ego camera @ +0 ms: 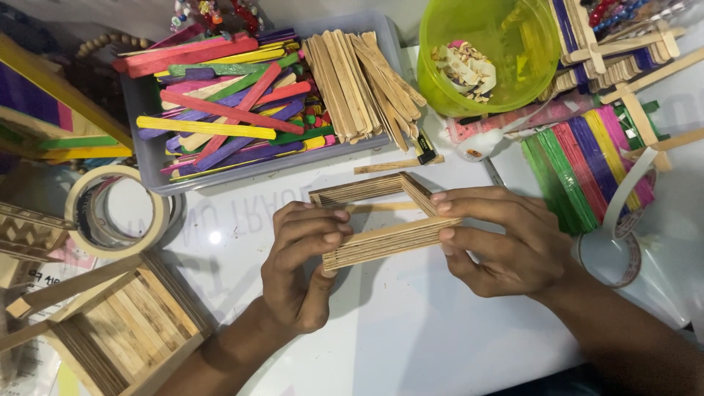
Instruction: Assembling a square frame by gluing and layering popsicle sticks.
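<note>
A stack of plain wooden craft sticks [389, 240], glued into a Z-shaped frame, is held just above the white table [411, 330] between both hands. My left hand [301, 268] pinches the near bar's left end with thumb below and fingers on top. My right hand [502, 242] grips the right end, where the near bar meets the diagonal. The frame's far bar [359, 189] lies free behind the hands.
A grey tray [150, 158] holds coloured and plain sticks at the back. A green plastic tub [488, 55] stands back right, beside bundles of coloured sticks [587, 165]. A tape roll [117, 213] and a stick-built box [121, 330] lie left. Another tape roll [612, 257] sits right.
</note>
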